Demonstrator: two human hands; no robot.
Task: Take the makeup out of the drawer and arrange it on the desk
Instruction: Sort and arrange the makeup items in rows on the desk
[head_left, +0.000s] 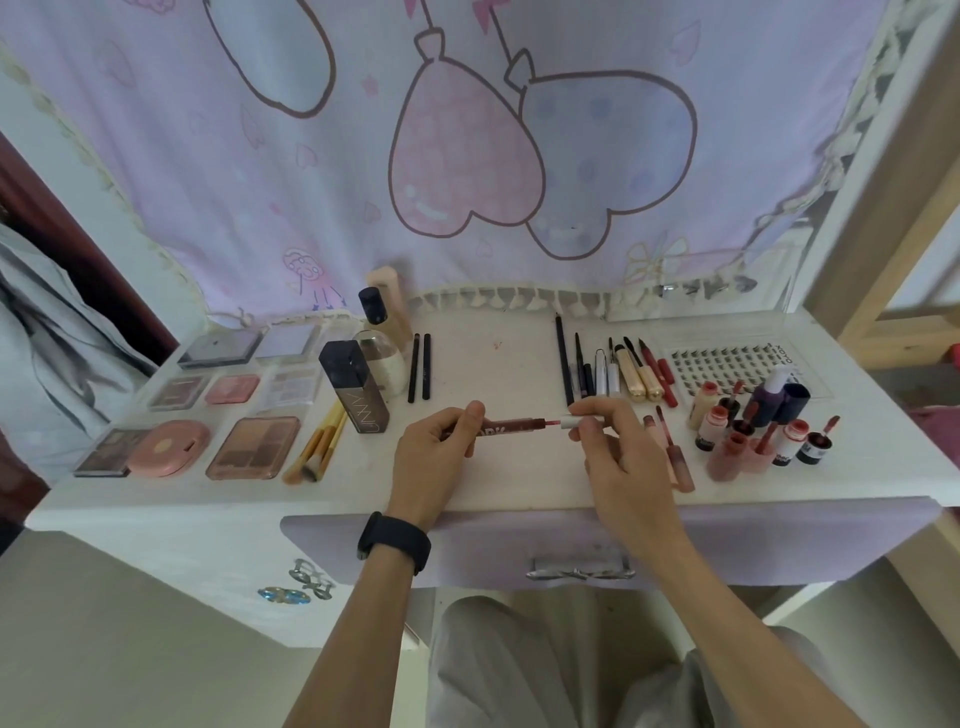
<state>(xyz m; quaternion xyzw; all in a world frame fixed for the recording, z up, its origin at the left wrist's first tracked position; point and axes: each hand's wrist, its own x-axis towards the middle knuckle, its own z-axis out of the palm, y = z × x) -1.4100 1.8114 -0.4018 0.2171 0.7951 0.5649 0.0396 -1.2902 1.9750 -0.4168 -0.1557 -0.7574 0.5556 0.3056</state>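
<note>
My left grip (434, 457) holds the lip gloss tube (511, 426) over the middle of the bench (498, 364). My right grip (618, 452) pinches its white cap (570, 422), partly off. Next I should close it and lay it by the other lip glosses (675, 457).

Dark red lip gloss tube (506, 427) is up off the white desk (493, 374), lying level, its white cap (570, 421) pulled off a bit so the wand stem shows (label's too blurry to read). Palettes (253, 447) lined up left, lip tints (740, 452) clustered right.
</note>
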